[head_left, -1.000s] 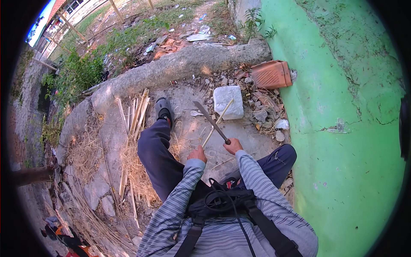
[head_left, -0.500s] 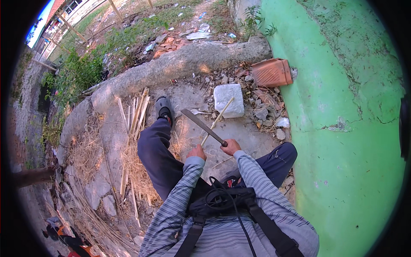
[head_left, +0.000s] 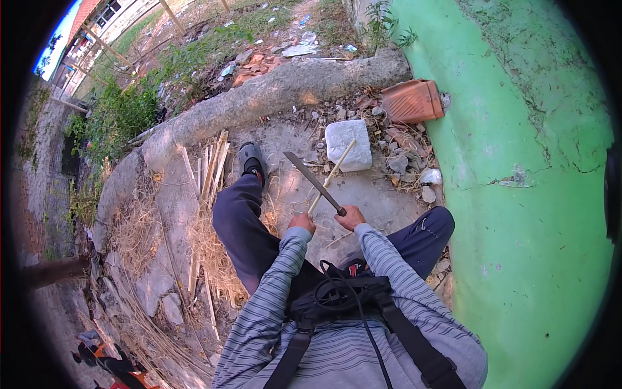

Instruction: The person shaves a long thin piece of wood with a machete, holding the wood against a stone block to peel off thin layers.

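Note:
My left hand (head_left: 302,223) is closed around the near end of a thin pale split stick (head_left: 332,176). The stick slants away to the right, and its far end overlaps a white block (head_left: 348,145) on the ground. In my right hand (head_left: 350,218) I grip the handle of a machete (head_left: 312,179) with a long dark blade. The blade points away to the left and crosses the stick about midway along it. Both hands are low between my spread knees, close together but apart.
Split strips (head_left: 210,168) and a heap of pale shavings (head_left: 217,243) lie left of my leg. A low rounded concrete curb (head_left: 259,97) runs across the far side. An orange roof tile (head_left: 412,102) and rubble stand by the green wall (head_left: 518,259) on the right.
The machete blade and the stick have shifted slightly to the right, and my left hand is a little higher in view. Both hands keep their hold.

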{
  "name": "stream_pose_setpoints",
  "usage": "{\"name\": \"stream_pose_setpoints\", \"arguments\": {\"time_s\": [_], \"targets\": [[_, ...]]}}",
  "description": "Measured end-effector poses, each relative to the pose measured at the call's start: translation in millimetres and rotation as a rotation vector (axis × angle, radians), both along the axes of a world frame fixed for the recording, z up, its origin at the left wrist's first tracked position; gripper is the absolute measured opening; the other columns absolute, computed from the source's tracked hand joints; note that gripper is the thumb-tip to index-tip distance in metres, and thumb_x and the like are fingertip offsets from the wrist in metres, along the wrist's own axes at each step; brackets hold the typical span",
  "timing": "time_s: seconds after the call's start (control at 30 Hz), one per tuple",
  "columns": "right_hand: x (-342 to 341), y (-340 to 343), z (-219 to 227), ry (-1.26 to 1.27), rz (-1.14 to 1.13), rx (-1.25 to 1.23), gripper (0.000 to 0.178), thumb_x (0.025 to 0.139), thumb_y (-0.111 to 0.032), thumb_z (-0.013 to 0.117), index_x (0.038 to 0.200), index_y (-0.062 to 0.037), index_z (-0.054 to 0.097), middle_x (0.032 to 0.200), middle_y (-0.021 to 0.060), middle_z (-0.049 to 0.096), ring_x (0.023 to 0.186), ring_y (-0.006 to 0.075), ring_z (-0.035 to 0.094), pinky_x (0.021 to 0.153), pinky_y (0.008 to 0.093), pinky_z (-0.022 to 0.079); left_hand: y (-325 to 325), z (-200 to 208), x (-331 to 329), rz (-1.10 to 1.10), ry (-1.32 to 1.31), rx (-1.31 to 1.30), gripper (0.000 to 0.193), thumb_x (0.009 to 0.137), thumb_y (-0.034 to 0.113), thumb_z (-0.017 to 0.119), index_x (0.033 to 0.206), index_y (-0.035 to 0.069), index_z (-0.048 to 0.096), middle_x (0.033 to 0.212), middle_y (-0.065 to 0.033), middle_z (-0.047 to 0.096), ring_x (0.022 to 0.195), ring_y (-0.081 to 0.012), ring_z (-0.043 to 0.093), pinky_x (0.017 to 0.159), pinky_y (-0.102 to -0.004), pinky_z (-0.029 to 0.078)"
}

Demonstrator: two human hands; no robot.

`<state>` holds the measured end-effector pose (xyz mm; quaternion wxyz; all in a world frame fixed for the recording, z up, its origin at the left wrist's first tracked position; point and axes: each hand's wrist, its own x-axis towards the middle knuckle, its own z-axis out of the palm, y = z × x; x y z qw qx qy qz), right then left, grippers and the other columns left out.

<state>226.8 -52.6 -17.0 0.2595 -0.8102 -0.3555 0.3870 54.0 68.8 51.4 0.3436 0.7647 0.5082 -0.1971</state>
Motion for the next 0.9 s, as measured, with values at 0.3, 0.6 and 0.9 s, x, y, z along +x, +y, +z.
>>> {"name": "stream_pose_setpoints", "arguments": {"time_s": [0.3,0.6,0.9], "targets": [[7,-5,-4,-0.038,-0.018,-0.016,0.033,0.078,-0.032,0.068,0.081,0.0009,0.066,0.075,0.0217,0.067,0.073,0.039,0.066,0.072,0.0465,0.051,4,-23,-9,0.019,-0.108,-0.024,0.037,0.099,0.032,0.047,0.104,0.003,0.071,0.107,-0.0255,0.069,0.106,-0.0445,0.063,0.095,-0.0515,0.049],[7,-10,-8,0.01,0.219,0.034,0.032,0.076,-0.032,0.071,0.08,-0.0008,0.065,0.075,0.0212,0.065,0.072,0.0367,0.065,0.071,0.0457,0.05,4,-23,-8,0.002,-0.07,-0.048,0.039,0.099,0.034,0.046,0.111,0.003,0.067,0.112,-0.0254,0.068,0.108,-0.0447,0.063,0.097,-0.0521,0.049],[7,3,-6,0.025,0.013,0.022,0.031,0.077,-0.032,0.068,0.081,-0.0014,0.065,0.076,0.0207,0.066,0.073,0.0389,0.063,0.073,0.0469,0.05,7,-26,-8,0.021,-0.087,-0.107,0.04,0.099,0.035,0.046,0.112,0.003,0.068,0.112,-0.0252,0.068,0.108,-0.0446,0.063,0.098,-0.0511,0.049]]}}
